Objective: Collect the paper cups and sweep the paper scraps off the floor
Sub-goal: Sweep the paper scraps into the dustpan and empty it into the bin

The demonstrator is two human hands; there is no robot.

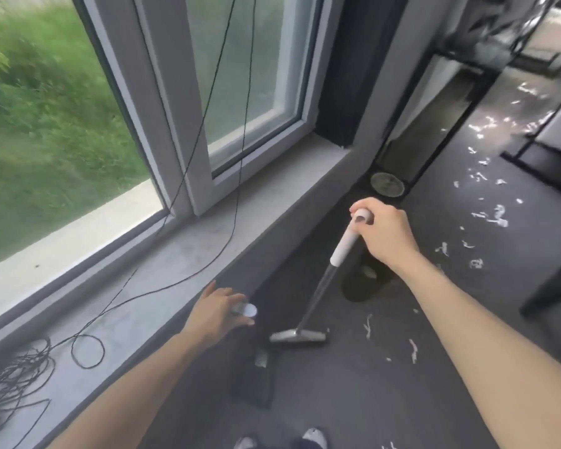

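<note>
Scraps of white shredded paper (496, 218) lie at two o'clock; right hand (386, 234) grips the white-capped black broom handle (344, 247), left hand (217, 311) clasps another white handle end (245, 309); sweep toward yourself

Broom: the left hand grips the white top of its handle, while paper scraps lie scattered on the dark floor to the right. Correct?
Not quite. The head view shows the right hand gripping the white top of the broom handle, not the left. The paper scraps do lie scattered on the dark floor to the right.
</note>
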